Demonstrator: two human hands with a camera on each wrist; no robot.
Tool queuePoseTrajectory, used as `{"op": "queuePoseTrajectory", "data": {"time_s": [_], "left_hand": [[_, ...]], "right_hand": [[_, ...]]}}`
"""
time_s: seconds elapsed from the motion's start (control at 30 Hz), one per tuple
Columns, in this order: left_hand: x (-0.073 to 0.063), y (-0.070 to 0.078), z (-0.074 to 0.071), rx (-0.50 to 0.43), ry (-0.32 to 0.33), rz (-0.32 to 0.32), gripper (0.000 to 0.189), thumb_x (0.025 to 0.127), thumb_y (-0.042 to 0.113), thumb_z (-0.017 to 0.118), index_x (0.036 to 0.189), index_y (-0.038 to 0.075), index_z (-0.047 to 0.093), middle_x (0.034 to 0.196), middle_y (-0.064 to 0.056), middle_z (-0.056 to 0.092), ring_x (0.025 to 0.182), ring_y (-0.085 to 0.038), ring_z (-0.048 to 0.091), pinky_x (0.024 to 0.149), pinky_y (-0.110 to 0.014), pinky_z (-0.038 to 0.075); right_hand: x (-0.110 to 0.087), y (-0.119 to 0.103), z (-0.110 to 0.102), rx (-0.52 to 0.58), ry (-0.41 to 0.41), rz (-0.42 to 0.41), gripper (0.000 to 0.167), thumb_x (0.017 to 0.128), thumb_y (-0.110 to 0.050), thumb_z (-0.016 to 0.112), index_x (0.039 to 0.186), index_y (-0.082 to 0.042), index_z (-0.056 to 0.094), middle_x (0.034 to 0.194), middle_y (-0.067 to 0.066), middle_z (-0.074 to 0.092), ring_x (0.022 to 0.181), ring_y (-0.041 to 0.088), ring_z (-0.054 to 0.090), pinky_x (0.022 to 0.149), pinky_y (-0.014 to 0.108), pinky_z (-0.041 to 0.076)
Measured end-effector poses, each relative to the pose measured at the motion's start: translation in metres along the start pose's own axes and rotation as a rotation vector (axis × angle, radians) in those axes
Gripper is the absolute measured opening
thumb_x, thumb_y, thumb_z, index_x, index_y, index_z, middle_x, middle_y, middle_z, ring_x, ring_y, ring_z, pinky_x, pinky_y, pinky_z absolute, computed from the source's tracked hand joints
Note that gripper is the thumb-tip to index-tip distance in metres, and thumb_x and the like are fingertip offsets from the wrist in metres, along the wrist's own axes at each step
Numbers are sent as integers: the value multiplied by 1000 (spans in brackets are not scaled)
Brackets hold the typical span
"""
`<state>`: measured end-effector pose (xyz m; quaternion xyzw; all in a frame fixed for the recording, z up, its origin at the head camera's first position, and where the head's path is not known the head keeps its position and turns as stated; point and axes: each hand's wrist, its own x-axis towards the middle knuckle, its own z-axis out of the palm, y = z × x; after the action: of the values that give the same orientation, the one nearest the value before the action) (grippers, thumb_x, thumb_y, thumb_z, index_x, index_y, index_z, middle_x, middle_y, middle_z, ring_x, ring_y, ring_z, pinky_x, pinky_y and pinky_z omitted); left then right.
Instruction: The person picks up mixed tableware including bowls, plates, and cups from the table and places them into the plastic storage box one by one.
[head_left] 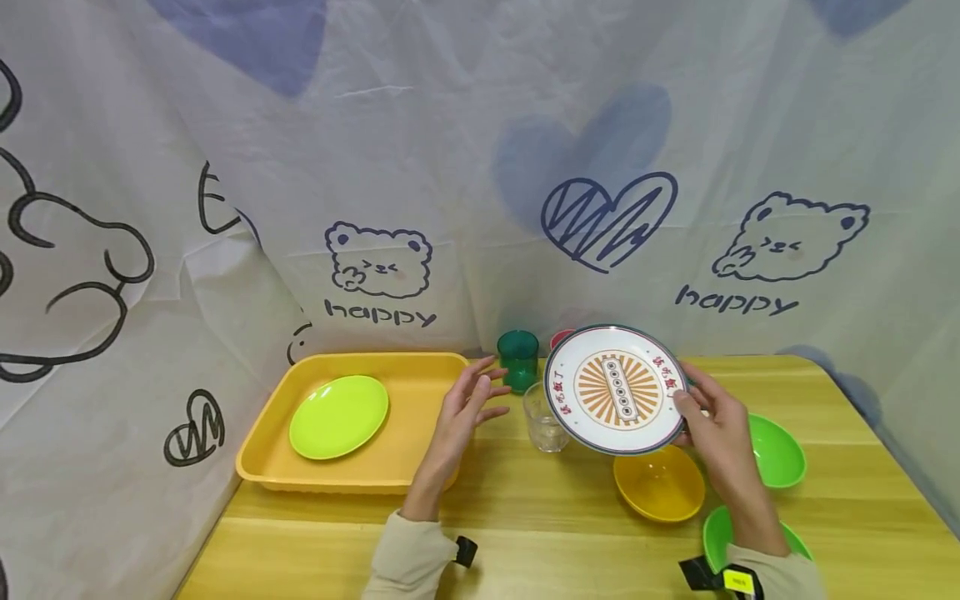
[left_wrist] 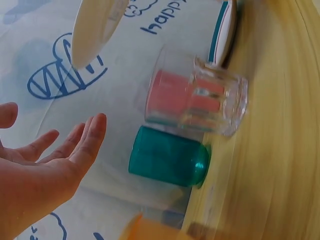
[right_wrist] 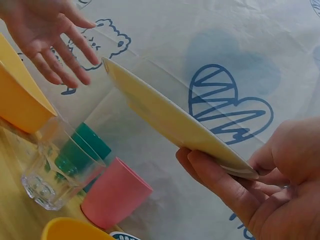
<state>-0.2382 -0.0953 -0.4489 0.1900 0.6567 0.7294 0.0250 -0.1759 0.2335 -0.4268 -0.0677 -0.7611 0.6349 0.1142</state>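
Observation:
My right hand (head_left: 716, 421) grips the right edge of a white plate (head_left: 618, 389) with a dark rim, an orange sunburst and red characters. Thumb on the top and fingers beneath, it holds the plate tilted in the air above the cups and a yellow bowl (head_left: 660, 483). My left hand (head_left: 463, 408) hovers by the right rim of the yellow tray (head_left: 420, 482), fingers spread and holding nothing. Inside that tray lies a lime-green plate (head_left: 340, 417). Between the hands stand a clear glass (head_left: 546, 425) and a green cup (head_left: 518, 358); a pink cup (right_wrist: 116, 192) is mostly hidden behind the plate in the head view.
Two green bowls sit on the right: one bowl (head_left: 776, 450) beyond my right wrist, another bowl (head_left: 720, 537) partly under the forearm. A printed curtain (head_left: 465, 167) hangs along the table's back edge. The wooden table (head_left: 540, 533) extends toward me.

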Motion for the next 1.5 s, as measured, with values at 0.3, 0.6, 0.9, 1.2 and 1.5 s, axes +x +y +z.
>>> {"op": "queuePoseTrajectory", "data": {"time_s": [0.3, 0.6, 0.9, 1.2, 1.5], "left_hand": [[-1, -1, 15, -39, -45, -1, 48, 111, 23, 44, 155, 3, 38, 148, -29, 47, 129, -53, 49, 97, -51, 56], [-3, 0, 25, -24, -36, -80, 55, 110, 28, 49, 159, 6, 35, 150, -23, 48, 128, -37, 55, 94, -47, 58], [-6, -2, 33, -58, -45, -152, 60, 109, 29, 51, 160, 7, 31, 148, -22, 50, 107, -20, 62, 80, -34, 62], [-11, 2, 28, -136, -85, -183, 60, 106, 5, 47, 162, 12, 26, 136, -26, 56, 88, -18, 68, 67, -29, 61], [-12, 13, 24, -81, -77, -221, 58, 105, 5, 49, 160, 16, 32, 124, -22, 62, 79, -20, 68, 61, -30, 61]], "right_hand": [[-3, -2, 6, 28, -34, 6, 51, 109, -17, 48, 157, -3, 38, 138, 32, 55, 67, 8, 64, 58, 23, 59], [-3, -2, 17, -19, -75, 3, 50, 109, -20, 50, 155, -1, 41, 133, 31, 59, 69, 10, 65, 60, 22, 59], [-4, 1, 31, 11, -132, -18, 47, 109, -15, 51, 152, 1, 45, 131, 31, 61, 67, 12, 65, 57, 25, 60], [-9, -1, 44, 40, -170, -35, 46, 108, -12, 52, 151, 0, 46, 129, 31, 62, 67, 15, 66, 56, 28, 60], [-10, -2, 46, 43, -199, -30, 47, 108, -12, 52, 152, 1, 44, 129, 32, 62, 69, 16, 68, 58, 28, 61]]}}
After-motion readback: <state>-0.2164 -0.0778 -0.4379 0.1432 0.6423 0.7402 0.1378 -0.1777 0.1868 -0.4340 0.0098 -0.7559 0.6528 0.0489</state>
